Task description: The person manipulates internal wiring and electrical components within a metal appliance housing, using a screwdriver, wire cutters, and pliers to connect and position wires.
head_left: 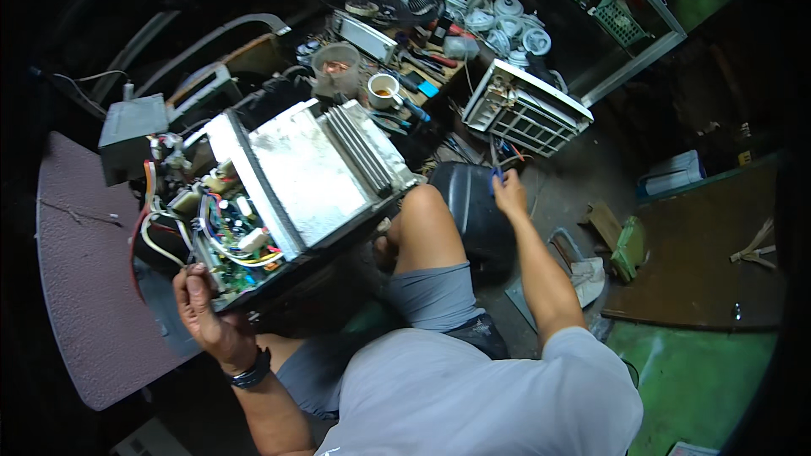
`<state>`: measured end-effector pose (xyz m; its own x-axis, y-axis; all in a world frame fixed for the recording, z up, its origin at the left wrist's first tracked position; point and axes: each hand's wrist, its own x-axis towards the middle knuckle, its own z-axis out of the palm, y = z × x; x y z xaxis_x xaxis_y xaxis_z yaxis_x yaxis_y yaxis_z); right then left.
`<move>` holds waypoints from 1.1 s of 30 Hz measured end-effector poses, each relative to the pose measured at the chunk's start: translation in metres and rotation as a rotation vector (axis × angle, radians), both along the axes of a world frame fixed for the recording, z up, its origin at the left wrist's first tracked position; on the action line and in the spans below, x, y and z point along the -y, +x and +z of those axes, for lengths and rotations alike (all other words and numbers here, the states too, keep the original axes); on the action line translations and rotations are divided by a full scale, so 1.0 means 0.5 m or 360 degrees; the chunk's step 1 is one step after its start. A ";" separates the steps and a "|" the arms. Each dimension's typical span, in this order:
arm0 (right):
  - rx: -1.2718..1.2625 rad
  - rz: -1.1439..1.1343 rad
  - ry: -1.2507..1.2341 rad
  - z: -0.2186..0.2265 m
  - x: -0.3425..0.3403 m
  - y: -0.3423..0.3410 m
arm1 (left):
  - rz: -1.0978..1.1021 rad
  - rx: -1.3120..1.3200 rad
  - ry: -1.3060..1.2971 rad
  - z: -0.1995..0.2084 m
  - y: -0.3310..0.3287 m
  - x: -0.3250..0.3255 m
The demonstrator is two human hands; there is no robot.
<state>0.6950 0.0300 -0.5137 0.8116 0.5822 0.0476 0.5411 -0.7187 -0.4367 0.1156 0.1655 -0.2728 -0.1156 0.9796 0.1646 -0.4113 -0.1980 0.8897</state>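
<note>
An opened metal appliance [308, 169], like a microwave oven, lies tilted before my knees. Its near left end bares a green circuit board [241, 274] with many coloured wires. My left hand [207, 317] is closed at the board's near corner, its thumb and fingertips pinching a white cable [155, 241] that loops out of the casing. Out to the right, my right hand [511, 194] grips blue-handled pliers [496, 176], whose jaws point away from me. Just beyond them a white slatted frame [532, 110] stands tilted, with loose wires beneath it.
Behind the appliance, a cluttered bench holds a white cup [383, 91], a clear tub [335, 67] and several hand tools. White plastic parts [507, 25] are heaped farther back. A mauve panel [93, 262] is at left, a brown board [701, 245] at right, and a black stool [473, 211] by my knee.
</note>
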 end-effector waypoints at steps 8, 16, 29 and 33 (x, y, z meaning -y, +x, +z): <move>-0.0138 -0.0159 -0.0668 -0.199 0.067 -0.046 | -0.0094 0.0053 0.0055 -0.022 -0.039 0.013; -0.0031 -0.0035 -0.1076 -0.154 -0.114 -0.065 | 0.0254 -0.0299 0.0056 0.002 -0.012 0.035; 0.0494 0.0811 -0.0414 -0.261 -0.624 -0.100 | 0.0214 -0.0799 0.0132 0.016 -0.005 0.014; 0.0665 0.0968 -0.0484 -0.251 -0.624 -0.121 | 0.0249 -0.0735 0.0102 0.022 -0.001 0.020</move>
<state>0.6346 0.3419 -0.6391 0.2973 0.9537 0.0455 0.9524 -0.2996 0.0564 0.1150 0.1557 -0.2617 -0.1615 0.9425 0.2927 0.0626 -0.2863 0.9561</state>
